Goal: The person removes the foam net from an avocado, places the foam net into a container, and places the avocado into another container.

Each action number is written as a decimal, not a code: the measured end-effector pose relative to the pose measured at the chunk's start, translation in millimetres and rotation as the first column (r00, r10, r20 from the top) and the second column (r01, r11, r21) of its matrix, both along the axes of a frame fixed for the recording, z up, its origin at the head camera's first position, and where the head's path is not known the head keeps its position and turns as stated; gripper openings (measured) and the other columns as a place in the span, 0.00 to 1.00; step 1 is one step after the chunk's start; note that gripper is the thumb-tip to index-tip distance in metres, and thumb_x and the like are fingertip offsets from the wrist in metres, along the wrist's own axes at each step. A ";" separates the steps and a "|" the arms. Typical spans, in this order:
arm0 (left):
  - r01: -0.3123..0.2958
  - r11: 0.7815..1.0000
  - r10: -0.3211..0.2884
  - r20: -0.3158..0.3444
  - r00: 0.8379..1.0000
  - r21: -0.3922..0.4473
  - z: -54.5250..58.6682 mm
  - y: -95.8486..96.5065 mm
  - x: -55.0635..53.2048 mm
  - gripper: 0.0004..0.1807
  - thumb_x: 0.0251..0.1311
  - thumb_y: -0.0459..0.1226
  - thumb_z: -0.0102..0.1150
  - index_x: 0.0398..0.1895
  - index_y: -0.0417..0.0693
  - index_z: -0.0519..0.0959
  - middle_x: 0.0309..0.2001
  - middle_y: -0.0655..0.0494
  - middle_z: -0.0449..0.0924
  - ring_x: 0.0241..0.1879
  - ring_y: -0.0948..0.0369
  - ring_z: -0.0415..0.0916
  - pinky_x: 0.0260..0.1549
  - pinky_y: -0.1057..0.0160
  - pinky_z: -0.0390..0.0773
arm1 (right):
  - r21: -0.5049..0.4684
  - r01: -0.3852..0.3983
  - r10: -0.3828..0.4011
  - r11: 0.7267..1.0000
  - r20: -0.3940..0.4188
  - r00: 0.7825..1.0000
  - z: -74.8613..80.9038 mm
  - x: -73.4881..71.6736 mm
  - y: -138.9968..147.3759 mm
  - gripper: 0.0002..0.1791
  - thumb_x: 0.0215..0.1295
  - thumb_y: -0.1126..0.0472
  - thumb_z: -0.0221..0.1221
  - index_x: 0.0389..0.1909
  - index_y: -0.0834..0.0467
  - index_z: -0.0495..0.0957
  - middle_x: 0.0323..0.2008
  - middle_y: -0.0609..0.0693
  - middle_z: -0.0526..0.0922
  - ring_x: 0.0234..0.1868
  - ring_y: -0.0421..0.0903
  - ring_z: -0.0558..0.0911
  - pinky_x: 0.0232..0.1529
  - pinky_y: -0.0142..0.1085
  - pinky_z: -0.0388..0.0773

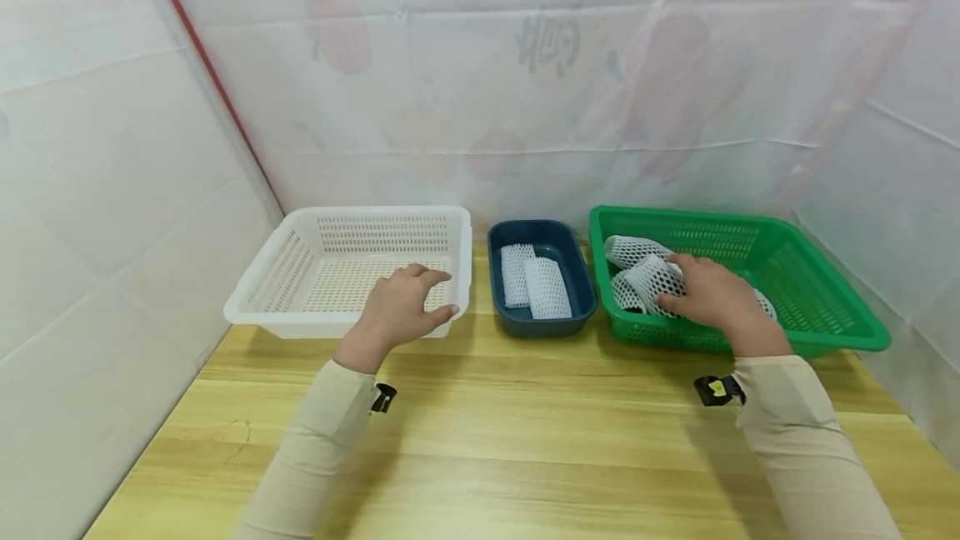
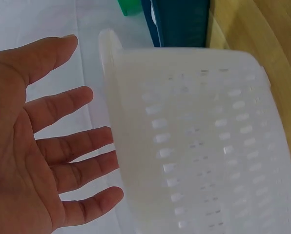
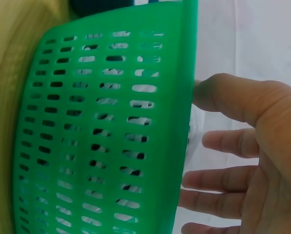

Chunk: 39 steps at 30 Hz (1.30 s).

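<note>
Basket and hand share the spot left of the blue tray [image 1: 543, 328]. The white basket [image 1: 315, 326] has slotted walls that look thin and fairly stiff, and the left hand [image 1: 405, 302] is at the edge closest to the tray, its fingers relaxed and spread, gripping nothing. I can't tell whether a fingertip brushes the rim.

Inside the blue tray lie two white foam nets, the left net [image 1: 517, 275] and the right net [image 1: 548, 287], side by side and close together.

Just right of the blue tray stands the green basket [image 1: 660, 332], with more foam nets [image 1: 632, 248] heaped at its tray end; the fingers hide too much for a count. The right hand [image 1: 716, 297] is over that heap, thumb and forefinger on either side of a tilted net [image 1: 652, 282]. Whether they pinch it or merely frame it, I can't tell.

To my eye the nets are light, soft and springy, likelier to squash or snag on a neighbour than to slip or break. Something dark shows through the mesh, so one may carry weight; I can't be sure. I'd take one round the middle, thumb against fingers, squeezing gently.
</note>
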State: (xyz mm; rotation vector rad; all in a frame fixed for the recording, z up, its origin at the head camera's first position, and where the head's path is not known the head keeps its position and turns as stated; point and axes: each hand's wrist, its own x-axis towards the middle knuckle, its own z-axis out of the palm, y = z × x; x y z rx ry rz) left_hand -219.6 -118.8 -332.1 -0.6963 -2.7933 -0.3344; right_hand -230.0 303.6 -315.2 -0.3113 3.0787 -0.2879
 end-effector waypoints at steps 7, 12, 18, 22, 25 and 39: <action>0.023 1.000 -0.023 -0.022 1.000 -0.013 -3.1 13.8 1.8 0.26 0.55 0.53 0.59 0.55 0.52 0.77 0.50 0.51 0.76 0.47 0.52 0.74 0.36 0.45 0.72 | -0.051 0.006 -0.004 0.999 0.024 1.000 -3.8 -4.2 6.8 0.46 0.58 0.46 0.61 0.66 0.71 0.54 0.58 0.77 0.59 0.56 0.74 0.59 0.46 0.65 0.62; 0.065 0.998 -0.064 -0.041 0.997 0.012 -8.1 24.3 3.6 0.26 0.54 0.53 0.59 0.54 0.51 0.77 0.50 0.52 0.76 0.47 0.52 0.74 0.37 0.46 0.72 | -0.071 0.013 -0.009 0.997 0.056 0.998 -5.8 -5.9 11.8 0.48 0.57 0.47 0.63 0.67 0.72 0.51 0.59 0.78 0.57 0.56 0.75 0.57 0.47 0.66 0.61; 0.080 0.997 -0.078 -0.047 0.996 0.023 -10.2 31.6 4.8 0.26 0.53 0.53 0.61 0.54 0.51 0.78 0.50 0.52 0.76 0.46 0.52 0.74 0.37 0.48 0.72 | -0.083 0.021 -0.015 0.996 0.075 0.997 -6.9 -6.4 15.2 0.51 0.55 0.46 0.64 0.67 0.73 0.49 0.59 0.78 0.56 0.57 0.75 0.57 0.47 0.67 0.60; 0.081 0.996 -0.081 -0.028 0.996 0.021 -10.8 36.5 5.0 0.27 0.53 0.53 0.61 0.54 0.52 0.77 0.50 0.52 0.76 0.47 0.52 0.73 0.37 0.48 0.72 | -0.089 0.022 -0.015 0.996 0.083 0.996 -7.8 -7.1 16.6 0.52 0.54 0.45 0.64 0.67 0.74 0.48 0.59 0.79 0.55 0.57 0.75 0.56 0.48 0.67 0.59; 0.082 0.996 -0.082 -0.013 0.997 0.017 -12.0 40.4 5.0 0.27 0.53 0.54 0.61 0.54 0.52 0.77 0.51 0.51 0.75 0.49 0.51 0.71 0.38 0.48 0.72 | -0.095 0.020 -0.011 0.995 0.093 0.996 -9.2 -7.9 17.5 0.54 0.54 0.43 0.64 0.66 0.75 0.47 0.59 0.79 0.55 0.57 0.76 0.56 0.48 0.67 0.59; 0.133 0.991 -0.133 -0.003 0.991 -0.008 -17.0 56.5 4.0 0.28 0.54 0.56 0.60 0.54 0.53 0.77 0.50 0.53 0.75 0.47 0.55 0.71 0.38 0.53 0.70 | -0.124 -0.011 0.027 0.992 0.131 0.991 -16.1 -13.9 18.9 0.50 0.57 0.46 0.62 0.63 0.79 0.50 0.56 0.79 0.61 0.52 0.75 0.64 0.46 0.63 0.64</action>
